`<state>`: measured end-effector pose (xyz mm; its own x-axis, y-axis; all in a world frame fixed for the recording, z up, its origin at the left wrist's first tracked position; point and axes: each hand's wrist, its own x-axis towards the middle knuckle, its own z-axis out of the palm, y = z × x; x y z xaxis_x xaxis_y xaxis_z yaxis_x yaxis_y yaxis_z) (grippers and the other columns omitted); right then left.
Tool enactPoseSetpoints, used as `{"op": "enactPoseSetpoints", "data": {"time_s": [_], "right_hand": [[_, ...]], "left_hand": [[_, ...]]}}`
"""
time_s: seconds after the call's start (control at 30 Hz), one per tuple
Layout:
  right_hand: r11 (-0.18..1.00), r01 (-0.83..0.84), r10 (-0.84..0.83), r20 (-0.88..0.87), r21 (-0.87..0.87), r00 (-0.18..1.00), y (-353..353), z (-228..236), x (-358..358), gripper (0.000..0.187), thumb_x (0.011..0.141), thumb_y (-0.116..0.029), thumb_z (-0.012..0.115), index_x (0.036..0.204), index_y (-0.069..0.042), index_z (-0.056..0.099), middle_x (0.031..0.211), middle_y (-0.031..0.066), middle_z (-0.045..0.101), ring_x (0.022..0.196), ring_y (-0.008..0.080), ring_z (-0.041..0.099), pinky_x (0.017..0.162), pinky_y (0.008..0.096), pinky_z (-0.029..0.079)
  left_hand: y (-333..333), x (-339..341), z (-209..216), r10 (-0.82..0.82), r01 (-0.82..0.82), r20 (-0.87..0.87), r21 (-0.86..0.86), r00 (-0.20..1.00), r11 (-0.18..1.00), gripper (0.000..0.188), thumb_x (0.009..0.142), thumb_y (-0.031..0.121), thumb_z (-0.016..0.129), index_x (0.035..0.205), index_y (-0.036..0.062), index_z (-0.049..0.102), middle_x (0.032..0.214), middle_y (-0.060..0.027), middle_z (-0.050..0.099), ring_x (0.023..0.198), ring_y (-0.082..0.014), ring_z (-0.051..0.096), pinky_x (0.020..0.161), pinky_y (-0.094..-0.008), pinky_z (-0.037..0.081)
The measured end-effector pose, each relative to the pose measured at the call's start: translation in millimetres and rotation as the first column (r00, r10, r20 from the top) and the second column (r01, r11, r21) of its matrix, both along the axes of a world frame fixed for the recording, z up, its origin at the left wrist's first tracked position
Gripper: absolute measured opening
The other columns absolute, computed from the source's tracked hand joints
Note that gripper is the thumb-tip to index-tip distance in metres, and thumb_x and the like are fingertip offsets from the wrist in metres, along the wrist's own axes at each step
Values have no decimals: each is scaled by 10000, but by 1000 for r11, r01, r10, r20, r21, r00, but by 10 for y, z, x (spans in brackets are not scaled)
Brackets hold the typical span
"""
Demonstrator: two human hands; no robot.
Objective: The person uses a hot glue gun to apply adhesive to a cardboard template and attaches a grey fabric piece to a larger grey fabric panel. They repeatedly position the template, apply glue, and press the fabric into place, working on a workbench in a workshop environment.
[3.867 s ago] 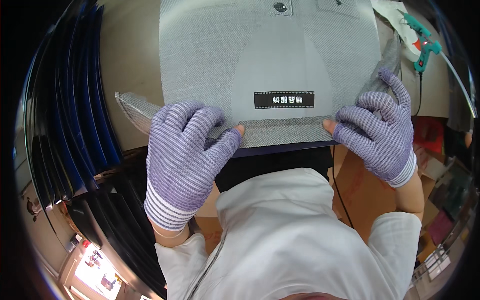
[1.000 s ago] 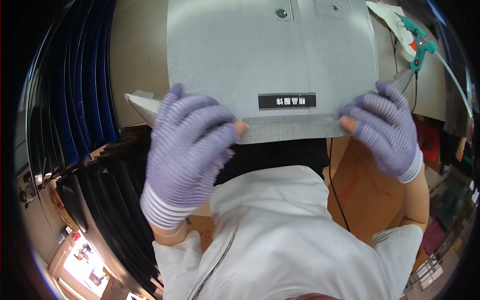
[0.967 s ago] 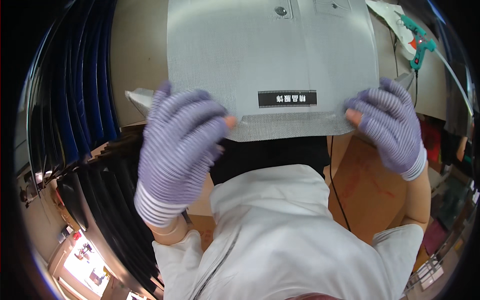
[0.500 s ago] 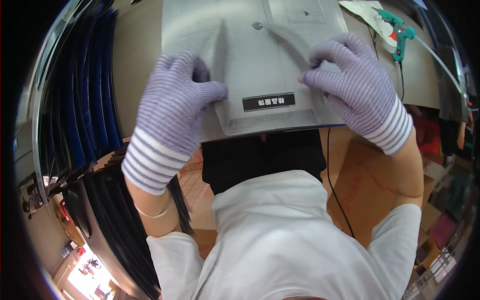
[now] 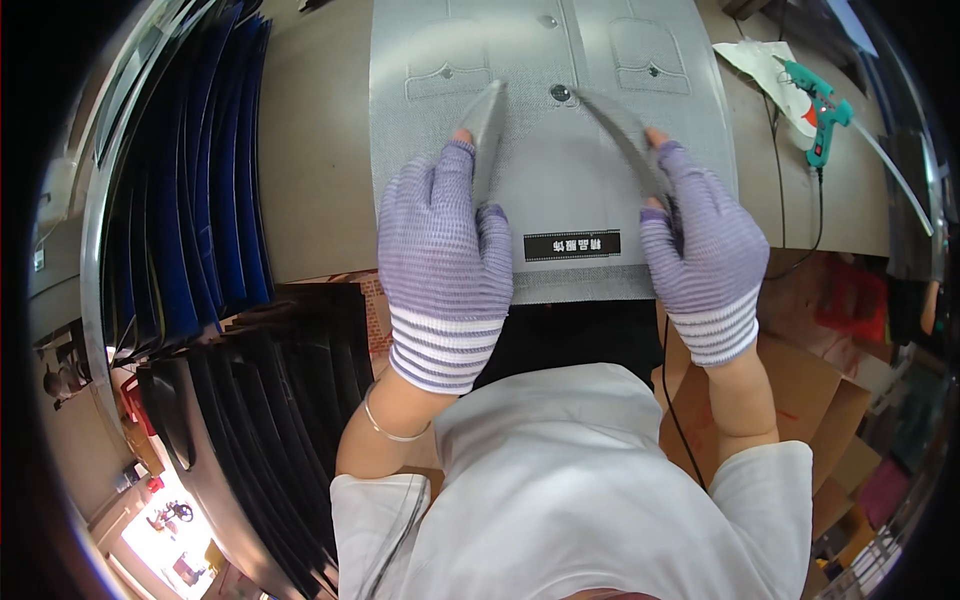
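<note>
A grey sheet (image 5: 570, 185) printed like a shirt, with pockets, buttons and a black label (image 5: 572, 245), lies on the table in front of me. Two narrow flaps stand up from its surface, a left flap (image 5: 487, 145) and a right flap (image 5: 622, 135). My left hand (image 5: 435, 230), in a purple striped glove with bare fingertips, pinches the left flap between thumb and fingers. Gloved alike, my right hand (image 5: 705, 235) grips the right flap from its outer side. The flaps lean towards each other at their far ends.
A teal glue gun (image 5: 825, 120) with its cord lies at the right on a white sheet (image 5: 765, 70). Dark blue panels (image 5: 190, 170) stand in a row at the left. Below them are several black sheets (image 5: 270, 420). Cardboard (image 5: 800, 400) is at the lower right.
Both hands have come closer together, and each has closed on a flap. The flaps now stand more upright. The sheet appears farther right and lower in view.
</note>
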<state>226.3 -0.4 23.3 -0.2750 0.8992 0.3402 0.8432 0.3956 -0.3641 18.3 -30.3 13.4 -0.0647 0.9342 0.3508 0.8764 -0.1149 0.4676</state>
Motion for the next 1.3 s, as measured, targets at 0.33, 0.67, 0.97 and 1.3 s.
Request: {"op": "enactPoseSetpoints", "data": {"time_s": [0.33, 0.67, 0.97, 1.3], "right_hand": [[999, 26, -9, 413, -36, 911, 125, 98, -124, 321, 876, -213, 630, 1191, -167, 675, 819, 69, 673, 685, 274, 644, 616, 377, 520], [997, -82, 76, 520, -13, 851, 661, -117, -481, 176, 936, -267, 557, 1019, -123, 615, 824, 111, 700, 810, 314, 696, 700, 417, 560], [920, -32, 304, 662, -390, 685, 829, 447, -684, 236, 925, -175, 569, 1042, -68, 744, 975, 138, 744, 899, 311, 729, 740, 465, 592], [972, -162, 187, 140, -172, 972, 859, 216, 130, 276, 936, -355, 570, 907, -102, 678, 784, 161, 676, 740, 354, 668, 660, 408, 534]], "left_hand": [[171, 33, 88, -96, 89, -52, -124, 994, 988, 270, 841, 61, 628, 1102, -11, 625, 901, -191, 619, 849, -345, 607, 773, -458, 512], [1021, 74, 246, -209, -72, -392, -593, 896, 802, 332, 948, 369, 532, 1022, 86, 689, 912, -142, 714, 862, -345, 687, 841, -446, 546], [1112, 88, 234, -295, 73, -317, -561, 901, 824, 354, 960, 414, 509, 1019, 152, 741, 904, -104, 735, 848, -299, 703, 819, -416, 559], [703, -43, 177, -301, 254, -89, -342, 950, 905, 253, 902, 293, 607, 950, 44, 598, 860, -191, 635, 809, -388, 622, 726, -484, 491]]}}
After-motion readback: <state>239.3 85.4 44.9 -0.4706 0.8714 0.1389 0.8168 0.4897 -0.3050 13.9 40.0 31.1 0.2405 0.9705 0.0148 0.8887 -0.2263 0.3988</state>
